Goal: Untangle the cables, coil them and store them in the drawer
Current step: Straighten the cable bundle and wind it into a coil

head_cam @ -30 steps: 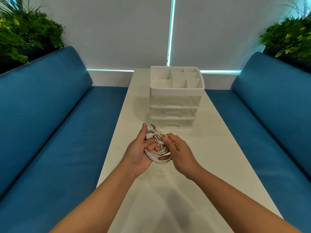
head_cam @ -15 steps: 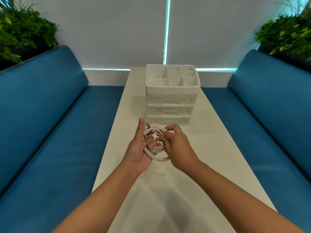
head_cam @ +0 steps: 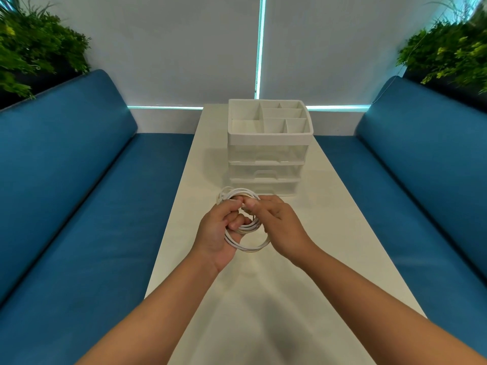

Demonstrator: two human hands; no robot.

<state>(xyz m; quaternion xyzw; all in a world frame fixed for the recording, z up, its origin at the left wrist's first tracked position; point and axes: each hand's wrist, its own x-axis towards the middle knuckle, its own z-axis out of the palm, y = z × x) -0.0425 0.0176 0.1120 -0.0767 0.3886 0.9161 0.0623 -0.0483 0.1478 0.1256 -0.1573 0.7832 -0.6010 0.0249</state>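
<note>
cable: white cable (head_cam: 246, 234) wound into a loose multi-loop coil, held above the table (head_cam: 263, 299), just in front of the organizer
left hand: left hand (head_cam: 218, 230) has fingers curled through the coil, loops draped over them, thumb up near the top of the coil
right hand: right hand (head_cam: 276, 225) pinches a strand or cable end at the top of the coil between thumb and forefinger; can't tell which bit exactly
hands: together, thumbs nearly touching, both clamped on the same coil
organizer: white drawer organizer (head_cam: 267, 154) on the table, 3 clear drawers stacked, all pushed in; open divided tray on top
table: long, white, running away from the camera
surroundings: blue bench (head_cam: 79, 193) on each side; green plants (head_cam: 34, 48) in both upper corners
</note>
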